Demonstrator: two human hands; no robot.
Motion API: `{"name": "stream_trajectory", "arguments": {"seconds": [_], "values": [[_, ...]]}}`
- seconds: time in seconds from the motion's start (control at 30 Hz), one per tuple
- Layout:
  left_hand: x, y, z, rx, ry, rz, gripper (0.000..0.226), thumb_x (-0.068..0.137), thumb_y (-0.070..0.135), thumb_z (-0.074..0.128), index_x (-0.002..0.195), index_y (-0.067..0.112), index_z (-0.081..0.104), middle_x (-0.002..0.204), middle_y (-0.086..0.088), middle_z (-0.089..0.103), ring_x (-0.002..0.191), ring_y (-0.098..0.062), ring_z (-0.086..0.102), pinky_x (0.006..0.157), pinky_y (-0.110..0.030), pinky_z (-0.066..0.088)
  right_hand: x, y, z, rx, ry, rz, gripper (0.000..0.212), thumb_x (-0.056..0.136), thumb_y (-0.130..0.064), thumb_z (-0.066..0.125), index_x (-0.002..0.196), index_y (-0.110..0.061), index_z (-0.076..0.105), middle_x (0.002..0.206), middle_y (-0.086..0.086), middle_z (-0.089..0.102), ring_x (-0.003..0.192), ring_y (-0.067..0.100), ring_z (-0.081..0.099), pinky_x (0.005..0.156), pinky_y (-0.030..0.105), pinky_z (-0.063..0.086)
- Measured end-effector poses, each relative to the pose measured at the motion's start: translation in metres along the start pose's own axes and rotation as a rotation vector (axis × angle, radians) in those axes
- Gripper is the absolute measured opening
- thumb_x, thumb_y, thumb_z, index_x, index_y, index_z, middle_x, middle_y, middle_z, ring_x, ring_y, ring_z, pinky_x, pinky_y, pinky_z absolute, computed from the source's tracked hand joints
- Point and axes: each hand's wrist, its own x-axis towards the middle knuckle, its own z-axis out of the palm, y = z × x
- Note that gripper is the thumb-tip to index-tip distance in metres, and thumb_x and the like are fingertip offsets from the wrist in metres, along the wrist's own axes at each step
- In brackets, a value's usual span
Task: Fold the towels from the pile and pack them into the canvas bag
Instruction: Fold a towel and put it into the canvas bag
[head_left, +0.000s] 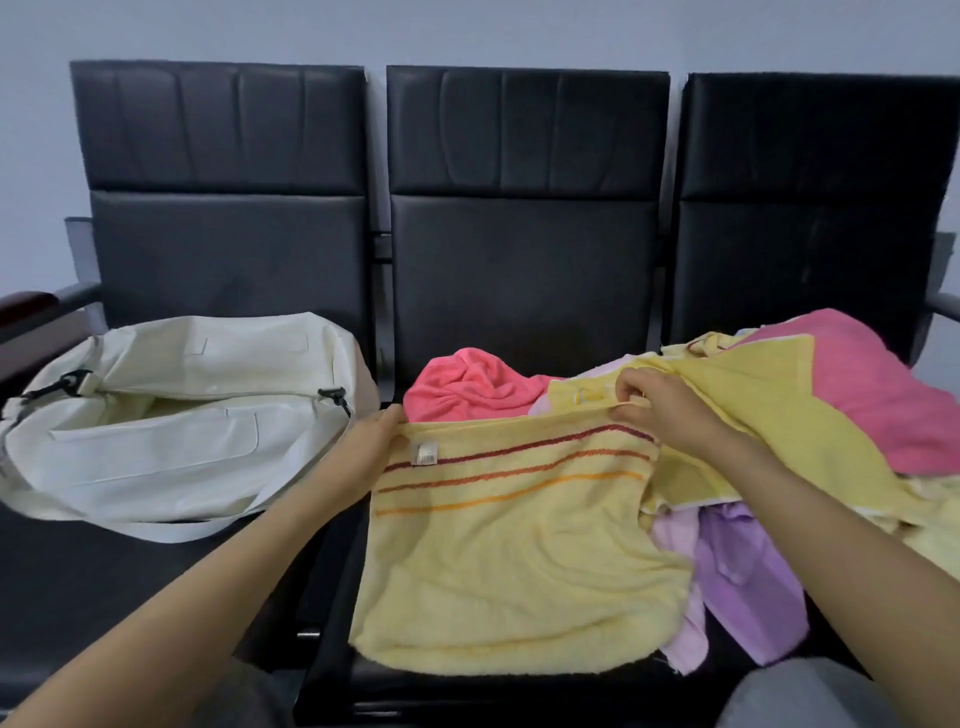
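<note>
A yellow towel (519, 561) with three red-orange stripes and a small label hangs spread over the middle seat. My left hand (374, 441) grips its top left corner. My right hand (660, 408) pinches its top right edge, beside the towel pile (779, 415). That pile holds a coral towel (467, 387), a pink one (883, 384), another yellow one and a lilac one (743, 571). The cream canvas bag (171, 415) lies open on the left seat, apart from both hands.
A row of three black padded chairs (524, 260) stands against a pale wall. The bag's strap (208, 527) trails over the left seat. A dark armrest (23, 306) sits at far left. My knees show at the bottom edge.
</note>
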Motion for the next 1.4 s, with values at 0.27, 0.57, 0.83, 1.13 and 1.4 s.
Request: {"name": "stream_trajectory", "arguments": {"seconds": [0.27,0.57,0.83,1.13,1.4], "values": [[-0.031,0.054,-0.085,0.092,-0.115,0.267,0.022,0.101,0.04,0.04,0.089,0.055,0.051,0.098,0.018,0.05,0.101,-0.016,0.055,0.083,-0.029,0.04,-0.029,-0.029,-0.078,0.029,0.165,0.028,0.02,0.087,-0.02,0.069,0.076,-0.019,0.052,0.088,-0.004,0.057,0.085,0.014,0.052,0.07,0.031,0.04],[-0.038,0.083,-0.124,0.246,0.019,0.354,0.01,0.102,0.022,0.042,0.096,0.019,0.05,0.098,0.004,0.047,0.085,-0.014,0.05,0.067,-0.015,0.036,-0.05,-0.043,-0.126,0.004,0.241,0.001,0.016,0.085,-0.02,0.071,0.079,-0.018,0.057,0.087,-0.009,0.055,0.083,0.008,0.049,0.066,0.025,0.035],[-0.03,0.101,-0.147,-0.366,0.412,0.055,0.017,0.1,0.025,0.048,0.094,0.012,0.056,0.085,0.002,0.057,0.076,-0.012,0.052,0.065,-0.026,0.042,-0.065,-0.065,-0.161,0.18,0.302,0.016,0.007,0.087,-0.014,0.069,0.088,-0.02,0.066,0.09,-0.009,0.062,0.084,0.007,0.055,0.067,0.021,0.04],[-0.025,0.102,-0.156,-0.776,0.403,-0.069,0.022,0.089,0.019,0.068,0.11,0.017,0.064,0.094,0.001,0.066,0.078,-0.014,0.061,0.063,-0.026,0.052,-0.07,-0.082,-0.149,0.169,0.302,0.065,0.016,0.09,-0.008,0.062,0.099,-0.016,0.072,0.094,-0.005,0.068,0.092,0.011,0.061,0.072,0.019,0.044],[-0.026,0.099,-0.179,-0.458,0.378,-0.024,0.01,0.087,0.019,0.069,0.093,0.012,0.066,0.082,-0.001,0.066,0.077,-0.015,0.063,0.067,-0.025,0.051,-0.061,-0.079,-0.142,0.262,0.602,0.067,0.009,0.098,-0.02,0.051,0.103,-0.014,0.054,0.103,0.002,0.059,0.092,0.019,0.056,0.075,0.031,0.045]]}}
